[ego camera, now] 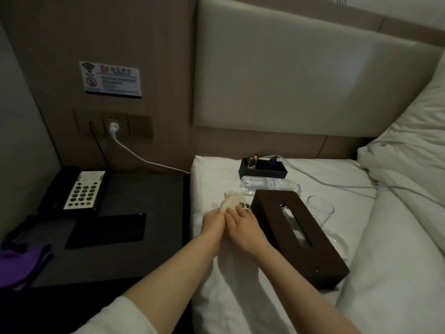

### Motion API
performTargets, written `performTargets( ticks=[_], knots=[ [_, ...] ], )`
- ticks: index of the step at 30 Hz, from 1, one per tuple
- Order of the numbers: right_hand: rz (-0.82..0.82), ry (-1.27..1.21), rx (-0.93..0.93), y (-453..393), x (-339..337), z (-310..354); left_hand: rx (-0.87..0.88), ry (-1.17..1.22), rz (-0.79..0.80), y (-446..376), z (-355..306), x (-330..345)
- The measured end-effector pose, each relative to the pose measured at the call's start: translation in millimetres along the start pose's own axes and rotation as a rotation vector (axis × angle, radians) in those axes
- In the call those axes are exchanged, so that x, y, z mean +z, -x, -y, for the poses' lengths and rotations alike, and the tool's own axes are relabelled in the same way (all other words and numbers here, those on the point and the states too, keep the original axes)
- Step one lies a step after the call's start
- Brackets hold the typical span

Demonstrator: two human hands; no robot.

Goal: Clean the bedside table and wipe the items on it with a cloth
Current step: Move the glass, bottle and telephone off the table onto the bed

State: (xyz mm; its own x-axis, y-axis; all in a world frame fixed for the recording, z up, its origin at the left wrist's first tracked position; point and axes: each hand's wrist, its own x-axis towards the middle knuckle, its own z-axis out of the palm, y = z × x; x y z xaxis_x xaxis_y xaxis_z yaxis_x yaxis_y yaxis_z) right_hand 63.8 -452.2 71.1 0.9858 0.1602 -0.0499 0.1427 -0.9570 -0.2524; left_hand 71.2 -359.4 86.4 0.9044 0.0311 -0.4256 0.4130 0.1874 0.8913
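Both my hands, left hand [213, 221] and right hand [243, 221], closed around small cloth pouch [234, 202] on bed [216, 179]; looks soft, light; I'd grip its body, not drawstring neck.

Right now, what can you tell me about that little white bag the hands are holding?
The small cream cloth drawstring pouch lies on the white bed sheet, beside the dark brown tissue box. Its top is gathered shut, with a thin string trailing left. Black printed characters show on its side, partly covered. The left hand and right hand both press its near end.
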Motion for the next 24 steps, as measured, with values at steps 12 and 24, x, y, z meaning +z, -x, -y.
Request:
performTargets(
  ticks=[12, 24],
  knots=[
    [0.017, 0.336, 0.059, 5, 26, 20, -0.088, 0.256, -0.006, 19, 14, -12],
    [0.039, 0.374, 0.112, -1, 14, 5, -0.156, 0.136, 0.213, 3, 0, -11]
  ],
)
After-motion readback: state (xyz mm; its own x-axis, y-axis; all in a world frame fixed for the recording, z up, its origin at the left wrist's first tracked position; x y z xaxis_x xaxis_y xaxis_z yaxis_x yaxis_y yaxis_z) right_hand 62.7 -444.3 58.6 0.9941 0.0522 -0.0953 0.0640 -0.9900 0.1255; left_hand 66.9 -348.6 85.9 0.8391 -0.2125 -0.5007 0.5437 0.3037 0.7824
